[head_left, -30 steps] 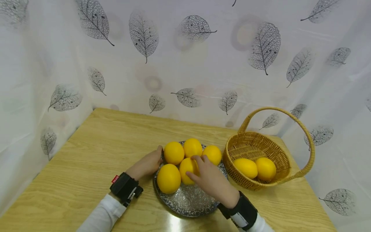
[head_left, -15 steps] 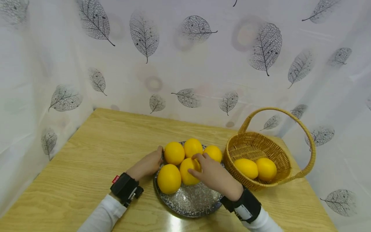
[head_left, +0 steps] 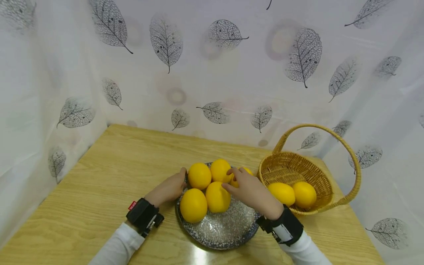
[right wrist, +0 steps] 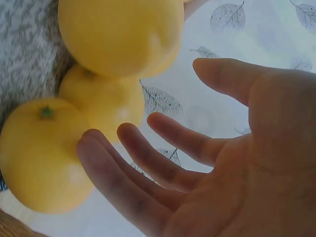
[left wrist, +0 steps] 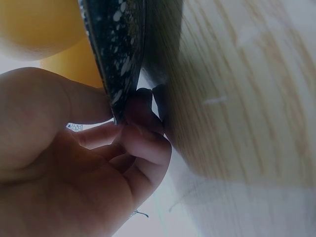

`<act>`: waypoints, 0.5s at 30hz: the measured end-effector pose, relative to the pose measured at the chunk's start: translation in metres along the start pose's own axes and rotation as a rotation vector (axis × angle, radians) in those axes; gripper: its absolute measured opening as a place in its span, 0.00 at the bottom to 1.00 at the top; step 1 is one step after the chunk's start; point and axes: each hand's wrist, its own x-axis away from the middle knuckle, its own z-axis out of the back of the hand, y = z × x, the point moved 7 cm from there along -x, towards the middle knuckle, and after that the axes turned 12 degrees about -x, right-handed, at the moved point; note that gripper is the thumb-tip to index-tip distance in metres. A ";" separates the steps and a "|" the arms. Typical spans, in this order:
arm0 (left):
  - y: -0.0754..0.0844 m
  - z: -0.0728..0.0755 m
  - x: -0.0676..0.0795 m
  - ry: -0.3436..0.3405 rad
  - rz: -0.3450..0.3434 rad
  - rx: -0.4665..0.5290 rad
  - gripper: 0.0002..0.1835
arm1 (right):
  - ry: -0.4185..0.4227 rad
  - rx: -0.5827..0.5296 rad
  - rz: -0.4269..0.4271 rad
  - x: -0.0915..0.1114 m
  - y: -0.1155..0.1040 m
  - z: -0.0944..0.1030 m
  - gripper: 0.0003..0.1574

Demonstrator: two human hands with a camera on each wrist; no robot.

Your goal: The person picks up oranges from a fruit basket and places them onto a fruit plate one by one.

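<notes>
A round dark speckled plate [head_left: 228, 228] holds several yellow-orange oranges [head_left: 193, 205]. My left hand [head_left: 170, 187] grips its left rim; in the left wrist view the thumb lies over the rim [left wrist: 116, 59] and curled fingers are beneath it. Over the plate's right side, my right hand [head_left: 253, 191] has its fingers spread and holds nothing. It partly hides the rightmost orange [head_left: 234, 181], and its thumb tip overlaps the front middle orange [head_left: 218, 198]. In the right wrist view, a fingertip overlaps an orange with a green stem spot [right wrist: 44, 153].
A wicker basket [head_left: 294, 160] with a tall arched handle stands right of the plate, close to my right wrist. Two yellow fruits [head_left: 304, 194] lie in it, one longer than the other. Behind the wooden table [head_left: 139, 151] hangs a leaf-printed white curtain [head_left: 232, 81].
My right hand has moved right, from the front middle orange to the rightmost one, leaving the former on the plate. My left hand has stayed at the rim.
</notes>
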 end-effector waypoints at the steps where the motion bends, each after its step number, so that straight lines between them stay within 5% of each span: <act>1: 0.000 0.000 0.000 0.001 -0.004 0.001 0.14 | 0.007 0.004 0.003 -0.001 0.000 0.003 0.28; 15: -0.001 0.001 -0.001 0.004 -0.016 0.010 0.14 | 0.047 0.106 -0.049 -0.011 0.021 0.044 0.29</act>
